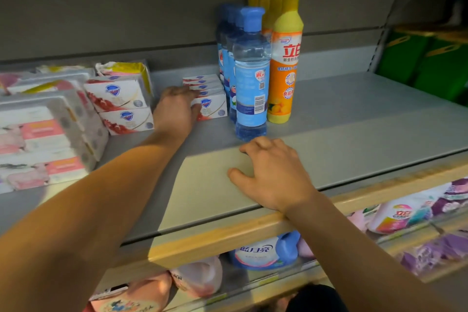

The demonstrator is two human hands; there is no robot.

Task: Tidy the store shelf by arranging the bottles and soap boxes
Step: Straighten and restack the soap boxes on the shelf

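Head view, left hand (pixel 174 109) grasping soap boxes (pixel 211 99), right hand (pixel 273 172) relaxed on shelf (pixel 354 121)

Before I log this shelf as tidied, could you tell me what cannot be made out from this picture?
- Head view: how many blue-capped bottles and yellow dish soap bottles stand in each row; the front ones hide the rest.
- The left hand covers the near side of the soap box row, so its grip is unclear.
- The tissue packs are blurred and cut off by the left edge.
- The right hand rests on the shelf.
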